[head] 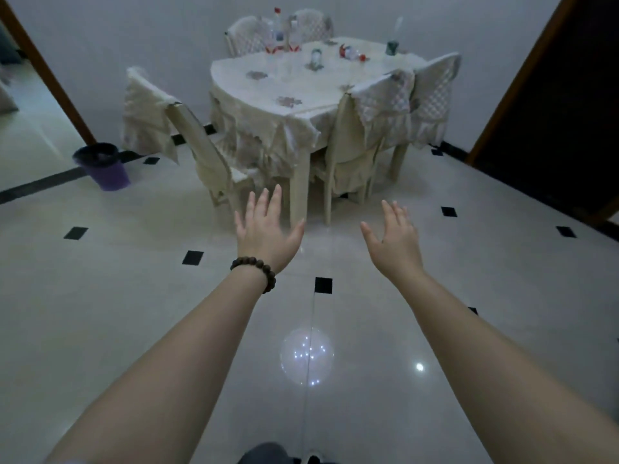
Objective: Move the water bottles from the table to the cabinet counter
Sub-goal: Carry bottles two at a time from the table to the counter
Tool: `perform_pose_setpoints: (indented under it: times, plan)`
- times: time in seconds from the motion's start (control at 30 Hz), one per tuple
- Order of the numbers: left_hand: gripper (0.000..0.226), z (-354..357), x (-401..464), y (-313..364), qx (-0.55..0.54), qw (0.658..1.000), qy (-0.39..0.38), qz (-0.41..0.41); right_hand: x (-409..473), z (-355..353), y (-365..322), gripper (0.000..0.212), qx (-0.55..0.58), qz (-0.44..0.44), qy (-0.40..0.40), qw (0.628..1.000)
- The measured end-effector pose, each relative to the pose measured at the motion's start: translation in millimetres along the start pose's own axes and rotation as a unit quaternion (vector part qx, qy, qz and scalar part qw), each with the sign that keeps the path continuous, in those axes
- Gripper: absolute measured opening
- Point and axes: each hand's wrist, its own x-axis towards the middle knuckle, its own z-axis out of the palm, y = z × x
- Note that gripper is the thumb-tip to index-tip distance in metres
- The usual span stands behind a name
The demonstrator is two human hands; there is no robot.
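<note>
1. The bottles [284, 36] stand at the far side of the surface [301, 82]: a clear pair with red caps at far left, one more lying on its side [351, 52] further right.
2. Judged by look, they are thin clear plastic: light, somewhat yielding, smooth and perhaps slippery. The mid-body, below the cap, seems the best place to grip, one per hand.
3. The left hand [264, 229] and right hand [392, 232] reach forward over the floor with fingers spread, holding nothing.
4. The bottles lie well apart from both hands, beyond the near chairs [368, 128]; the cabinet counter is not in view.
</note>
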Motion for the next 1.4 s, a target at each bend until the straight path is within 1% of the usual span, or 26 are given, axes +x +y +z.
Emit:
perform_pose_setpoints:
  times: [0.23,0.47,0.6,0.77,0.87,1.23,1.4]
  plan:
    - [0.075,37.4,72.0,25.5,0.000,0.999,-0.030,0.013,64.1,3.2,33.6,0.068,-0.014,0.028,-0.008,0.999]
    - [0.074,76.6,180.9,23.6,0.000,1.000,-0.028,0.013,171.5,28.0,35.9,0.069,-0.025,0.027,-0.020,0.999]
    - [0.073,88.7,265.3,14.9,-0.004,1.000,-0.022,0.010,261.4,46.0,19.1,0.069,-0.032,0.022,-0.024,0.999]
    - [0.074,92.1,382.4,0.4,-0.001,1.000,-0.020,-0.004,385.2,65.0,-23.5,0.067,-0.028,0.002,-0.023,0.999]
    - [0.075,95.2,444.2,-7.9,0.003,1.000,-0.022,-0.010,444.9,78.8,-44.3,0.068,-0.024,-0.001,-0.028,0.999]
    - [0.076,125.6,594.1,-44.1,-0.003,0.999,-0.020,-0.043,602.7,125.7,-75.9,0.067,-0.022,-0.029,-0.047,0.998]
    - [0.076,145.5,673.6,-62.7,0.003,0.998,-0.015,-0.059,689.7,157.5,-87.2,0.066,-0.016,-0.044,-0.059,0.997]
